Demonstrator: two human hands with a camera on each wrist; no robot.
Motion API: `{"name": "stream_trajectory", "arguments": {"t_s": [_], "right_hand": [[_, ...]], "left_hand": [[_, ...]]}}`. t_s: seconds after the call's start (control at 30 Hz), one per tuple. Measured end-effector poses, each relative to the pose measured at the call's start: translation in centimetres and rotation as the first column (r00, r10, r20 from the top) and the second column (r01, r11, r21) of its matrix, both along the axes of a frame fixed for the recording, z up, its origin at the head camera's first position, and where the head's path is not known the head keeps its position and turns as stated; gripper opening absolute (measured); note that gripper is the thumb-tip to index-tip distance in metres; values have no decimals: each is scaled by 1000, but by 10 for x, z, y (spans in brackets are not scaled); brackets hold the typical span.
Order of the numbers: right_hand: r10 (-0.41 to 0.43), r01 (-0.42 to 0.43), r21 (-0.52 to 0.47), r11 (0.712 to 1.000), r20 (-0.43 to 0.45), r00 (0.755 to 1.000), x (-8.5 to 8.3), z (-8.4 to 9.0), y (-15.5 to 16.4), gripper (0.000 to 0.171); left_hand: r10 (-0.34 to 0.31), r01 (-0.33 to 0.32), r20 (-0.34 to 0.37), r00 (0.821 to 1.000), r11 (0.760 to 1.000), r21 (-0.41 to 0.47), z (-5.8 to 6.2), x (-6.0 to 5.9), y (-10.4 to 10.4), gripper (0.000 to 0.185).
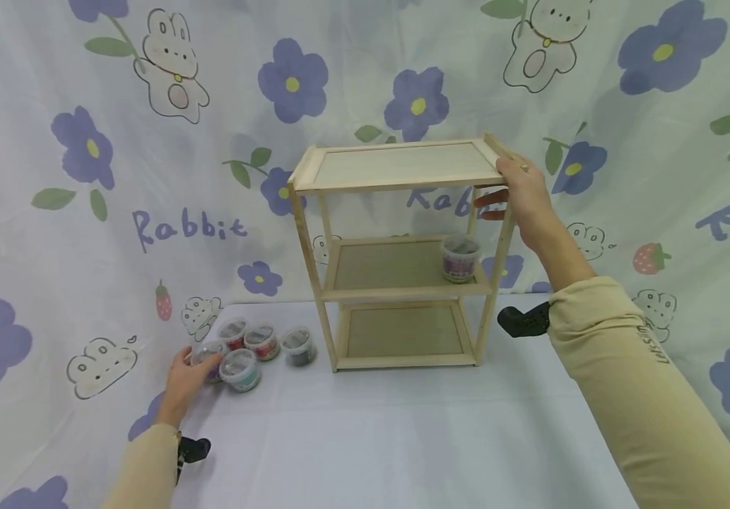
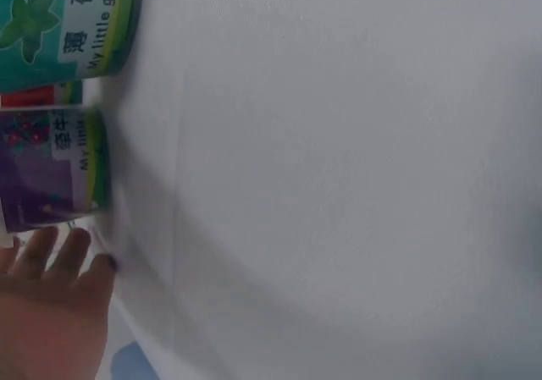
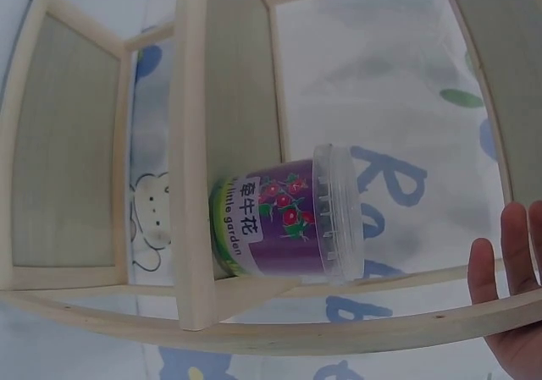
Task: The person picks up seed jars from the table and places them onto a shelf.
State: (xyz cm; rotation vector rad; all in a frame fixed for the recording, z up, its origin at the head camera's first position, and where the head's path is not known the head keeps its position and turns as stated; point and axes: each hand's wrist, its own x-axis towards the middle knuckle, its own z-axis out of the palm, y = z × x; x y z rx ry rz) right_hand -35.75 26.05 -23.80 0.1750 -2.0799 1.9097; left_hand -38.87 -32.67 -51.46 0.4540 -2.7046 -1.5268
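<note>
At the far left of the white cloth-covered table (image 1: 365, 438), the left hand (image 1: 185, 378) rests low by a cluster of small clear-lidded plastic tubs. Its fingers curl around the nearest one, a purple-labelled tub (image 1: 210, 357), which stands on the table at the left edge of the cluster. In the left wrist view the fingertips (image 2: 51, 249) lie against the base of that purple tub (image 2: 52, 168), with a teal-labelled tub (image 2: 68, 29) just beside it.

In the head view the teal tub (image 1: 239, 370) stands right next to the purple one. Behind them are two red-labelled tubs (image 1: 261, 342), touching or nearly so, and a dark-labelled tub (image 1: 299, 346) stands nearest the shelf's left leg.

To the right, mid-table, stands a light wooden three-tier shelf unit (image 1: 396, 254). On its middle tier, towards the right end, stands one more purple-labelled tub with a clear lid (image 1: 460, 258); the right wrist view shows it upright on the slat (image 3: 288, 223).

The right hand (image 1: 520, 194) grips the top tier's right-hand corner, fingers over the rim and thumb underneath. Behind everything hangs a pale fabric backdrop printed with purple flowers and rabbits (image 1: 85, 141).
</note>
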Motion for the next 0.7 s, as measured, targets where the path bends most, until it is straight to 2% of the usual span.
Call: {"name": "stream_trajectory", "arguments": {"t_s": [0.27, 0.53, 0.7], "right_hand": [[-22, 22, 19, 1000, 4, 1000, 0, -1, -1, 57], [-29, 29, 14, 999, 16, 999, 2, -1, -1, 57], [-40, 40, 27, 999, 15, 999, 3, 0, -3, 56]], "left_hand": [[53, -46, -106, 993, 997, 66, -14, 5, 11, 93], [112, -100, -138, 984, 991, 89, -23, 3, 12, 89], [134, -124, -146, 980, 990, 74, -20, 4, 13, 89]]}}
